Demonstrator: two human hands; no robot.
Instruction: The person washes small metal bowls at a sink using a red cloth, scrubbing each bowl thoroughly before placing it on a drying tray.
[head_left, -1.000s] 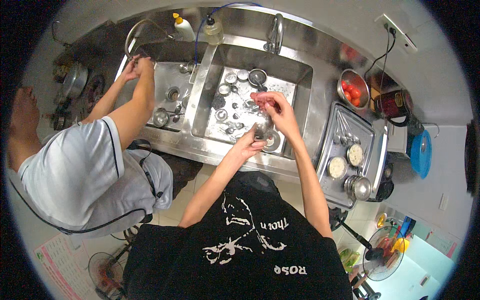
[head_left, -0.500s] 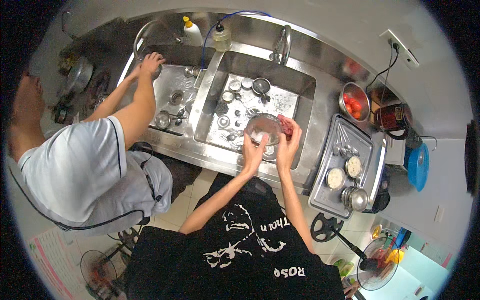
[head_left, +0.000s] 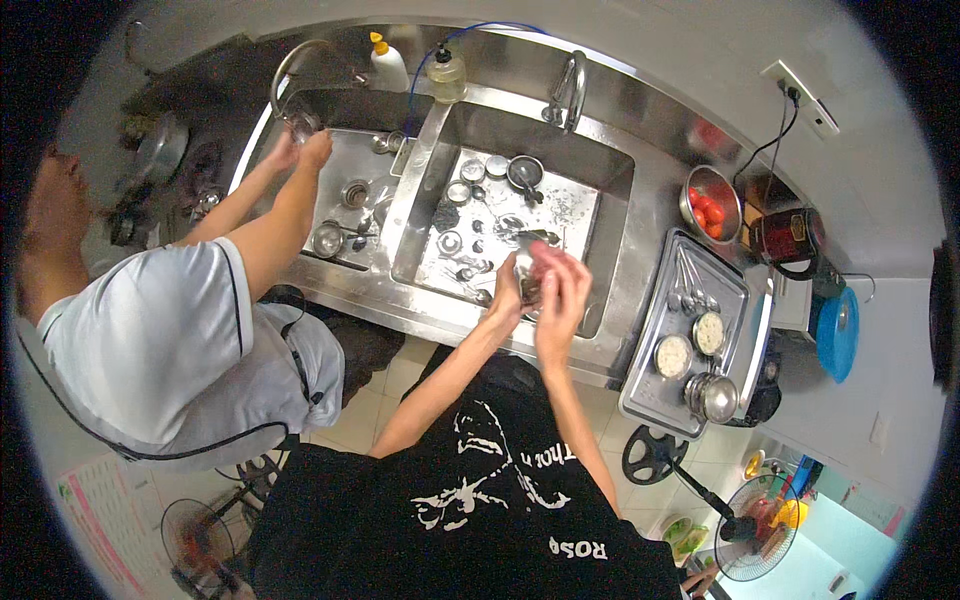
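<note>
Over the right sink basin (head_left: 618, 235), my left hand (head_left: 505, 298) grips a shiny round bowl (head_left: 526, 281), now tilted nearly on edge. My right hand (head_left: 563, 300) is against the bowl's other side, closed on a reddish scrubbing pad (head_left: 543, 257); motion blurs the pad and fingers. Below them, wet small metal cups, spoons and lids lie on the basin floor. Among these are a dark-handled round cup (head_left: 524, 172) and a dark scouring pad (head_left: 446, 216).
At left, a co-worker's hands (head_left: 300, 148) hold a clear vessel (head_left: 302, 122) by the left tap. Two soap bottles (head_left: 389, 64) stand behind the basins. On the right are a tray (head_left: 655, 320) with bowls and ladles, a metal bowl of tomatoes (head_left: 708, 212), and a kettle (head_left: 788, 238).
The bowl has turned from facing up to nearly edge-on. My right hand and the reddish pad have swung left across it. The co-worker's hands have shifted, and a clear vessel now shows.
</note>
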